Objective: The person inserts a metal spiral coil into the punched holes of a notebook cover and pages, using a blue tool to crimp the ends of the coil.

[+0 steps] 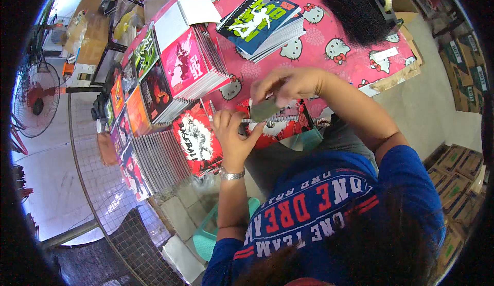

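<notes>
A spiral notebook (272, 132) with a red patterned cover lies at the table's near edge, its wire binding running crosswise. My right hand (290, 86) is closed on a grey-green flat block (265, 110), held just over the binding; whether it touches the wire I cannot tell. With a metal watch on the wrist, my left hand (231, 134) rests at the notebook's left end, thumb and fingers spread. Beside it, to the left, sits a stack of red baseball notebooks (193, 136).
Several notebook stacks, including a pink-covered one (188, 62), fill the table's left side. A blue-covered stack (260, 21) lies farther back. Black wire bindings (352, 15) are piled at the far right. A teal stool (211, 229) stands below, and cartons (455, 175) at right.
</notes>
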A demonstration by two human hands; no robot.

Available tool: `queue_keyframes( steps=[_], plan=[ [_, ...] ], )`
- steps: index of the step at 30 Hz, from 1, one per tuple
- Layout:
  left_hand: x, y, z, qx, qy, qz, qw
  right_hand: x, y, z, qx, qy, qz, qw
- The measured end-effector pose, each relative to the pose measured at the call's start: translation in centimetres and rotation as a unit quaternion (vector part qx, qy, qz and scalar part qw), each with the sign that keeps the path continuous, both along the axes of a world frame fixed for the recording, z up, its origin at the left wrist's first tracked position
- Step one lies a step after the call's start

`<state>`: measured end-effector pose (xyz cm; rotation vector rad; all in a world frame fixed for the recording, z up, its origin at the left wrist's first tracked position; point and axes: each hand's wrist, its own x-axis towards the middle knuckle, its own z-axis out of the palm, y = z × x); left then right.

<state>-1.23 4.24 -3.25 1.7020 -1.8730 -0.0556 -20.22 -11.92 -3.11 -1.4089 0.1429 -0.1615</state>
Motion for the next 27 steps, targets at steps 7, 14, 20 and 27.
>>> queue_keyframes(
  steps=[7,14,20,27],
  plan=[
    [-0.1,-0.1,0.6,-0.023,0.014,0.000,1.000,1.0,0.0,-0.4,0.151,-0.119,0.057,0.980],
    [2.9,0.2,0.6,0.005,0.054,0.036,0.998,2.7,-1.1,-0.3,-0.001,-0.005,0.048,0.999],
    [3.9,0.0,0.4,0.057,0.141,0.010,0.988,3.8,-1.8,-0.5,0.015,-0.041,0.142,0.989],
    [3.5,-0.8,-0.2,0.051,0.177,-0.029,0.982,2.0,-1.1,0.7,-0.113,-0.008,0.067,0.991]
  ],
)
